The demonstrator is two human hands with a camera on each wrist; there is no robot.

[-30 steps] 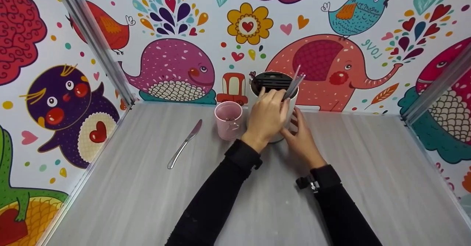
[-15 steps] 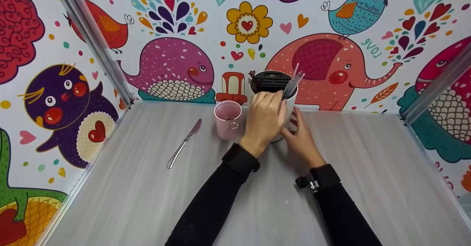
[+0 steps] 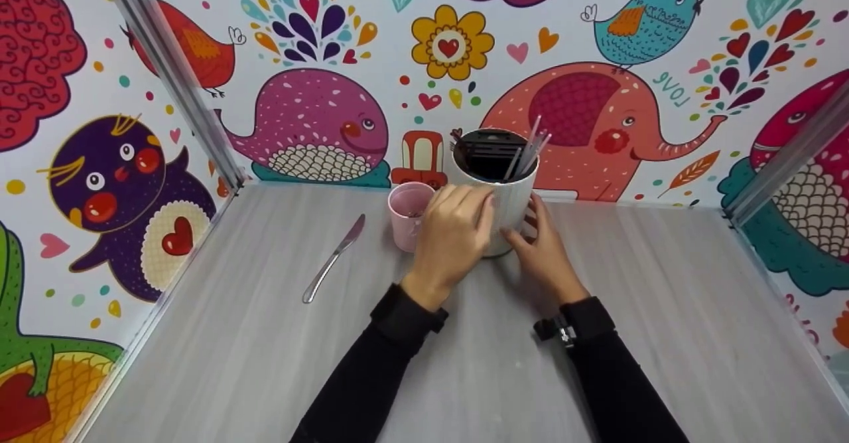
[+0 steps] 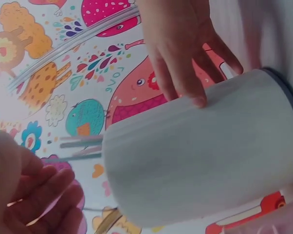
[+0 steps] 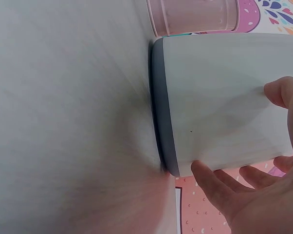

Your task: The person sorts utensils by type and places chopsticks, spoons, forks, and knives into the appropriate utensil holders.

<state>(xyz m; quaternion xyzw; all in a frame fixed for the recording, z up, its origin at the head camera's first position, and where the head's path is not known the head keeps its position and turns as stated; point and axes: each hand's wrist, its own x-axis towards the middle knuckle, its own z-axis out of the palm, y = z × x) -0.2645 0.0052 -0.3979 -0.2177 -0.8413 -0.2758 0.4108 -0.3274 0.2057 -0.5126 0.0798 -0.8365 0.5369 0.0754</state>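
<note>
A tall white utensil holder (image 3: 514, 197) with a dark inside stands upright near the back wall. Thin straw-like sticks (image 3: 532, 148) lean out at its right rim, and a dark fork-like piece (image 3: 457, 144) shows at its left rim. My right hand (image 3: 547, 254) holds the holder's right side, thumb in front and fingers round the side, as the right wrist view also shows. In front of the holder's left side hovers my left hand (image 3: 451, 234), fingers loosely bent with nothing visible in them; it partly covers the pink cup (image 3: 402, 221).
A table knife (image 3: 333, 257) lies on the grey tabletop (image 3: 252, 363) left of the cup. Close behind the holder rises a patterned wall (image 3: 444, 111), with another panel (image 3: 66, 244) along the left side.
My left hand has come away from the holder's top, down and to the left, leaving the sticks leaning at the rim. My right hand stays on the holder.
</note>
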